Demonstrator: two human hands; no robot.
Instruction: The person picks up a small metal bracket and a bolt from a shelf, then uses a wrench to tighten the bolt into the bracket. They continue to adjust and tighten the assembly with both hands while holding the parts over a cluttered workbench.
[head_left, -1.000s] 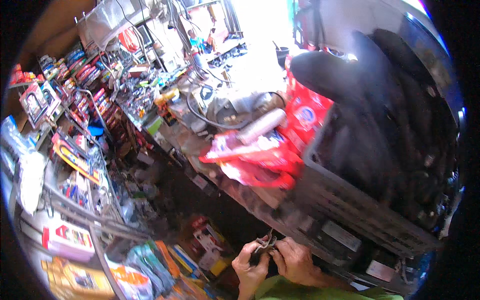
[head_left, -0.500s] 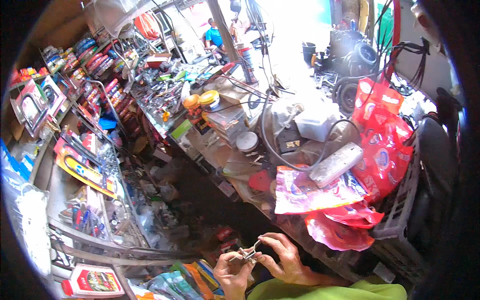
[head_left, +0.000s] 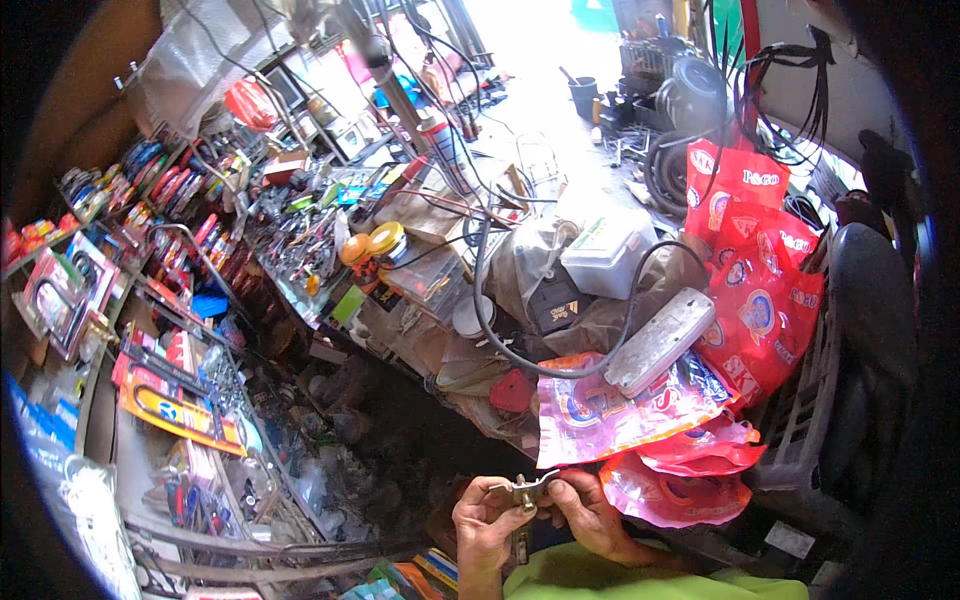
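Observation:
In front of my lime-green clothing, both my hands hold a small metal bracket (head_left: pixel 526 491) with a bent arm and a bolt-like piece. My left hand (head_left: pixel 484 524) pinches its left side between thumb and fingers. The bent arm on the other side is gripped by my right hand (head_left: pixel 592 518), thumb on top. A longer metal piece (head_left: pixel 521 545) hangs below between the hands; whether it is joined to the bracket I cannot tell. Just beyond my right hand lie crumpled red plastic bags (head_left: pixel 680 488).
The cluttered counter bears a pink-and-white packet (head_left: pixel 590 412), a dusty oblong box (head_left: pixel 660 342), a black cable (head_left: pixel 500 345), a clear plastic tub (head_left: pixel 608 255) and yellow-lidded jars (head_left: pixel 387 239). Leftward are shelves with packaged hacksaws (head_left: pixel 180 415). A dark plastic crate (head_left: pixel 795 420) stands right.
The view has shifted. My hands have turned the bracket so its bent arm lies more level. My right hand has closed in, its fingers now pressed onto the arm.

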